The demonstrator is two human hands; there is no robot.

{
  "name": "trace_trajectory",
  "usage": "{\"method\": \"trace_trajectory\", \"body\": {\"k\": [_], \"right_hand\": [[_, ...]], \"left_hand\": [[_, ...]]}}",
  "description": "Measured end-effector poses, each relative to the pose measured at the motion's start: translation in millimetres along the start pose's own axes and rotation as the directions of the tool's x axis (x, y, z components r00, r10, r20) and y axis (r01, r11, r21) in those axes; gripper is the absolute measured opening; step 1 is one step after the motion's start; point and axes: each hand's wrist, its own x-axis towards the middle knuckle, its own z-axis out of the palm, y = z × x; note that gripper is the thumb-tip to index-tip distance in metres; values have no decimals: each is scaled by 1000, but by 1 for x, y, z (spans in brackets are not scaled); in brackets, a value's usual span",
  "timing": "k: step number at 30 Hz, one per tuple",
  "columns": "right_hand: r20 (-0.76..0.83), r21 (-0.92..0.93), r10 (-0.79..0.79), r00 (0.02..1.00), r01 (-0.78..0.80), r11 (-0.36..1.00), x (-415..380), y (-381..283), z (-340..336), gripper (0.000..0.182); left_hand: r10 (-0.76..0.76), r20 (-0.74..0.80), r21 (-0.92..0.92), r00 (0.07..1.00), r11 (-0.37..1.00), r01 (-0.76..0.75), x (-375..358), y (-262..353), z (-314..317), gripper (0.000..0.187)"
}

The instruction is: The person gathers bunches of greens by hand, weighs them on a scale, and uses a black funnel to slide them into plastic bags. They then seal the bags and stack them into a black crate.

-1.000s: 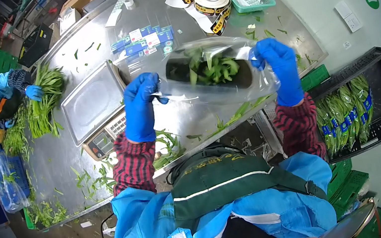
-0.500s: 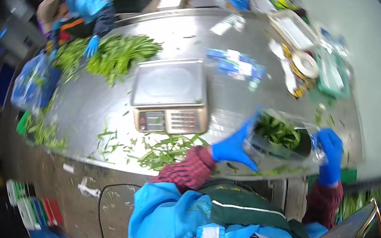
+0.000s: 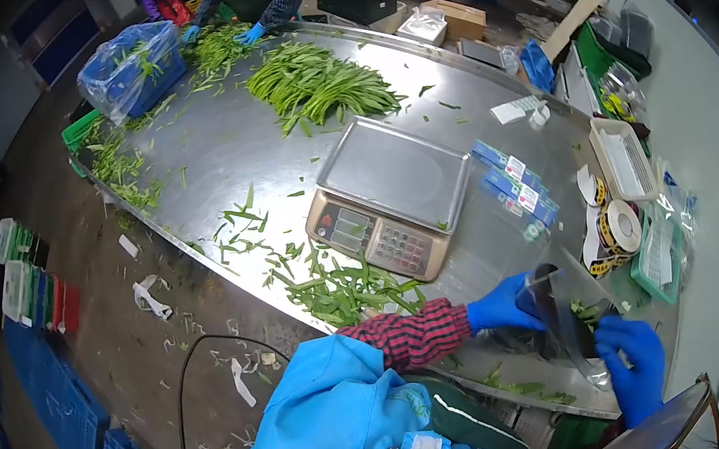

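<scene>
My left hand [image 3: 504,307], in a blue glove, is closed on the near-left side of a clear plastic bag [image 3: 565,283] with a dark part. A few leafy greens [image 3: 589,312] show at the bag's right end; most of the contents are hidden. My right hand [image 3: 631,358], also gloved in blue, has its fingers bent at the right edge of the bag, though the fingertips are partly hidden. Left of the bag stands a weighing scale [image 3: 396,175] with a bare pan. Loose leaves [image 3: 342,292] lie in front of the scale.
A large pile of greens [image 3: 319,84] lies beyond the scale on the metal table [image 3: 213,144]. Blue printed packets [image 3: 516,184], a tape roll [image 3: 619,227] and a teal basket [image 3: 657,256] are at the right. A co-worker's gloved hand [image 3: 250,34] is on greens at the far edge.
My view has turned, shifting the scene. The bag has tilted, so fewer greens show inside it. My left hand has gone from spread fingers to a grip on the bag's side.
</scene>
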Motion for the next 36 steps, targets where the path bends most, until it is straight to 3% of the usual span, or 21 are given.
{"method": "trace_trajectory", "body": {"k": [1, 3, 7, 9, 12, 15, 16, 17, 19, 22, 24, 25, 27, 29, 31, 32, 33, 34, 35, 36], "right_hand": [[125, 34, -31, 992, 27, 999, 4, -2, 1, 23], [112, -21, 1, 994, 1, 1000, 8, -13, 1, 24], [122, -101, 10, 992, 2, 995, 5, -17, 14, 29], [118, -133, 54, 991, -38, 990, 7, -20, 21, 33], [85, -341, -9, 996, 38, 939, 9, -33, 24, 34], [111, -372, -95, 989, 130, 919, 13, -29, 22, 37], [94, -340, -66, 993, 94, 936, 18, -39, 5, 36], [-15, -356, -154, 988, 138, 924, 20, -39, -14, 34], [-148, -319, -137, 979, 84, 944, 17, -48, -51, 38], [-142, -370, 47, 989, -97, 924, 9, -38, -54, 38], [-526, 20, 257, 811, -290, 957, 3, -39, -99, 26], [-675, 230, 340, 655, -252, 940, 0, -39, -122, 26], [-890, -95, 39, 453, -270, 958, 15, -83, -168, 28], [-935, -262, -160, 317, -311, 914, -26, -17, -237, 29], [-947, -314, -248, 203, -424, 849, -78, 38, -282, 29], [-949, -316, -274, 158, -481, 818, -105, 68, -294, 29], [-950, -309, -284, 131, -533, 788, -131, 99, -301, 30], [-953, -298, -276, 128, -574, 762, -156, 134, -301, 30], [-961, -272, -238, 138, -612, 743, -178, 177, -295, 30], [-971, -238, -176, 160, -627, 742, -195, 219, -278, 31]], "left_hand": [[65, -15, 30, 998, 997, -65, -3, 5, 6, 90], [191, -42, 85, 981, 979, -187, -7, 17, 23, 87], [247, -75, 163, 966, 959, -233, -20, 25, 14, 96], [237, -26, 206, 971, 952, -226, -22, 27, 8, 105], [223, 48, 316, 974, 921, -227, -21, 35, -4, 118], [257, 116, 373, 960, 884, -281, -15, 29, -16, 128], [274, 135, 380, 952, 873, -305, -15, 28, -21, 131], [244, 154, 370, 958, 885, -284, -17, 27, -27, 132], [179, 203, 330, 963, 913, -239, -19, 30, -33, 134], [159, 259, 64, 953, 981, -181, -15, 20, -30, 132], [141, 270, 242, 953, 947, -209, -15, 25, -23, 130], [134, 275, 335, 952, 915, -225, -14, 30, -20, 130], [137, 199, 181, 970, 968, -173, -8, 22, -8, 104], [47, 148, 64, 988, 996, -57, 5, -13, 6, 81], [-116, 3, 107, 993, 988, 115, 26, -39, 15, 44], [-22, -175, 183, 984, 982, 54, 34, -59, 22, 23], [136, -241, 98, 961, 988, -115, 27, -29, 39, 21], [352, -249, 369, 902, 896, -247, 25, -21, 45, 18], [441, -187, 474, 878, 823, -313, 18, -10, 50, 18], [634, -64, 457, 771, 705, -542, 9, 2, 60, 26]]}}
